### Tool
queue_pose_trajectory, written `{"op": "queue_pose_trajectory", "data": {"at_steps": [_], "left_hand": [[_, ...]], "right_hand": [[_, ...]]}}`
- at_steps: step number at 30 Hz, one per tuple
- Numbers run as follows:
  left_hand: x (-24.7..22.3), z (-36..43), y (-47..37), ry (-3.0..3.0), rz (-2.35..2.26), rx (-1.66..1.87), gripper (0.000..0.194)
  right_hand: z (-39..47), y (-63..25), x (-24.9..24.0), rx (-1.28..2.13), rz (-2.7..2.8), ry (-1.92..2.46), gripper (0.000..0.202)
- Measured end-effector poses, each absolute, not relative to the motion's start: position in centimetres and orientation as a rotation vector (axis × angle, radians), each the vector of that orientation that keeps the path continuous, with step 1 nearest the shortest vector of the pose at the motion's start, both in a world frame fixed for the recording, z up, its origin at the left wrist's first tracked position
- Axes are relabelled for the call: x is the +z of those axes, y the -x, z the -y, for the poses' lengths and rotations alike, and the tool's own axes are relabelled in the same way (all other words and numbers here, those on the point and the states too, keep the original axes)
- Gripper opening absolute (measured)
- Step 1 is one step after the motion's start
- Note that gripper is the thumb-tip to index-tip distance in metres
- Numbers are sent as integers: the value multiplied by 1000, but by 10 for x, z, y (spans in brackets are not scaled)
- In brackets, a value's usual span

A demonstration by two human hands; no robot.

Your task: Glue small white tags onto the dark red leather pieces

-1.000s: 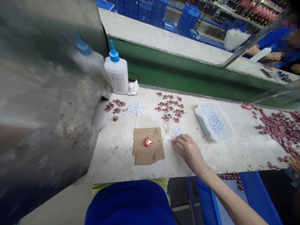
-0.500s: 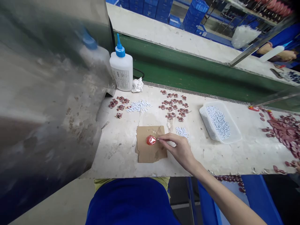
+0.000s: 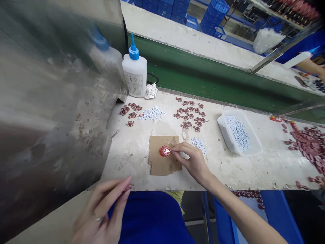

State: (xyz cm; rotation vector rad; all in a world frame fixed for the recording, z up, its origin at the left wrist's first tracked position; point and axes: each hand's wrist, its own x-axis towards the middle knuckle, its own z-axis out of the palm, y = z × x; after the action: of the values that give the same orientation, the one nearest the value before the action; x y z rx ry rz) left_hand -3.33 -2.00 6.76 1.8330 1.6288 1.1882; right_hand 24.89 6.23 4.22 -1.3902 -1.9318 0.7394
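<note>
My right hand (image 3: 194, 162) pinches a tiny piece, too small to name, at the edge of a round red item (image 3: 164, 151). That item lies on a brown cardboard square (image 3: 162, 166) near the table's front. My left hand (image 3: 106, 210) is at the lower left, by the table's front edge, with a small dark reddish-brown piece (image 3: 129, 187) between thumb and fingers. Beyond the cardboard lie small brown pieces (image 3: 189, 117) in a cluster, more brown pieces (image 3: 132, 112) at the left, and two heaps of tiny white-and-blue bits (image 3: 152, 113), (image 3: 199, 145).
A white bottle with a blue nozzle (image 3: 135, 74) stands at the back left beside crumpled tissue (image 3: 151, 90). A metal panel (image 3: 61, 101) rises at the left. A clear tub of bits (image 3: 238, 134) and a brown heap (image 3: 309, 145) are at the right. Another person's arm (image 3: 311, 66) shows at upper right.
My left hand has come into view at the lower left, holding the small piece. My right hand stays at the round red item. The view has shifted slightly.
</note>
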Motion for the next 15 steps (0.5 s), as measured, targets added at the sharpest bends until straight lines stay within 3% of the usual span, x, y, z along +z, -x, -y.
{"op": "queue_pose_trajectory", "data": {"at_steps": [3,8,15], "left_hand": [[63,9,17,-1835,-1518,1213,45],[57,-1,5,-1791,-1414,1238,28],[62,-7,-8,-1696,-1484,1157,24]], "right_hand": [[-62,-250,41,722,1942,1388,15],[-61,-249,40,718,1920,1364,15],[-39,-225,74,897,1629,1312,17]]}}
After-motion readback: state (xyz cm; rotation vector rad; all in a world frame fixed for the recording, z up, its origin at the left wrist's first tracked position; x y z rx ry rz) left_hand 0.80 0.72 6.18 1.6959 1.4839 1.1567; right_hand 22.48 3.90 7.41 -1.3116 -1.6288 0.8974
